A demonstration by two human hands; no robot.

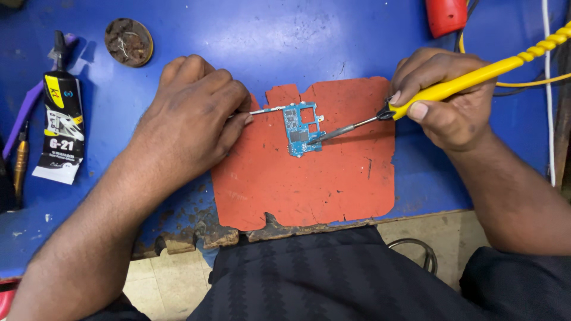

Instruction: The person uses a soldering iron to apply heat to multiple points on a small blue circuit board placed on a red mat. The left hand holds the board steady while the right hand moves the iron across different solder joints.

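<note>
Head view, looking straight down: my right hand (449, 101) has a closed grip on a yellow-handled soldering iron (443, 89), thumb and fingers wrapped round the handle near its black collar, and the metal tip reaches left to touch the lower right part of a small blue circuit board (300, 129). That board lies on a worn red mat (309, 184), in the mat's upper middle, and the mat sits on the scuffed blue surface (250, 35). My left hand (196, 113) rests knuckles-up at the mat's left edge, fingers curled shut around thin metal tweezers (267, 110) whose points lie level and meet the board's top left corner. The iron's twisted yellow cord (550, 41) runs off the upper right, near a white cable (548, 89) and a red object (446, 15) at the top edge. Well apart on the far left lies a black and yellow glue tube (62, 125) with its nozzle pointing up, just beside a purple-handled tool (24, 113) and a brass-coloured tool (21, 160). A round tin of tangled metal scraps (128, 41) sits above my left hand. The surface's front edge is chipped and crumbling just below the mat.
</note>
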